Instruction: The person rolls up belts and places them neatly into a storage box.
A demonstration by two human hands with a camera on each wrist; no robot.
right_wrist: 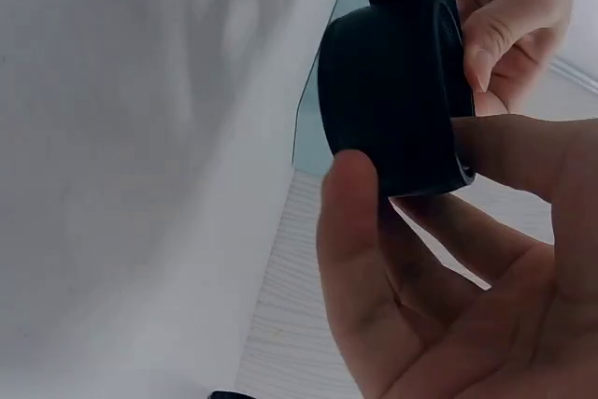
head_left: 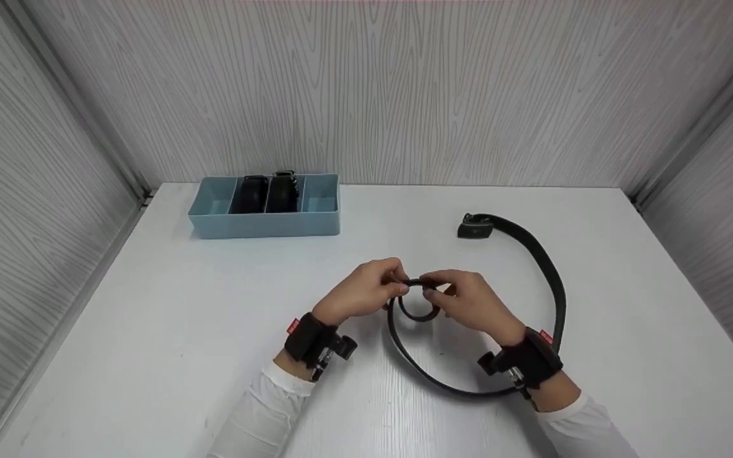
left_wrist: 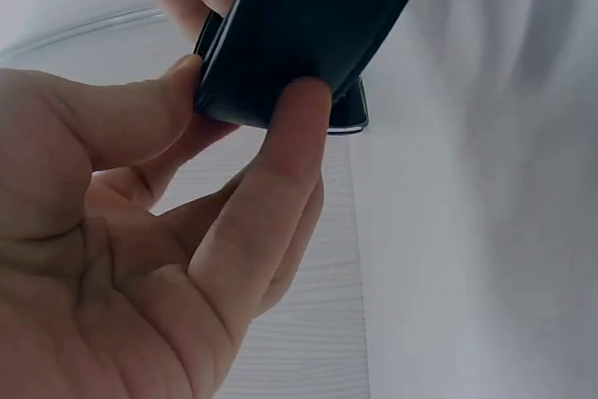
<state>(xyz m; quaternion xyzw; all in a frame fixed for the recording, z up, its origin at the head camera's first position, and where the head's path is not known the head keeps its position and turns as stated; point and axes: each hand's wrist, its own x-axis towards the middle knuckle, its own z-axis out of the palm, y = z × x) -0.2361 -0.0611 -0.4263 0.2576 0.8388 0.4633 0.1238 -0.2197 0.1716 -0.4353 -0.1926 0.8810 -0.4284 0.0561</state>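
Note:
A black belt [head_left: 548, 267] is bent into a small loop at one end, between my two hands. My left hand [head_left: 366, 289] pinches the strap at the loop's left side, thumb and fingers on its faces. On the loop's right side my right hand [head_left: 471, 302] grips the strap between thumb and fingers. In the right wrist view the coiled strap [right_wrist: 388, 100] shows its broad smooth face. From the loop, the rest of the belt sweeps down past the right wrist and curves up to its dark buckle [head_left: 475, 227], lying on the table.
A blue divided box [head_left: 265, 225] stands at the back left of the white table [head_left: 150, 305]. Two rolled black belts [head_left: 282, 193] sit in its middle compartments. Pale wood-grain panels [head_left: 366, 95] enclose the back and sides.

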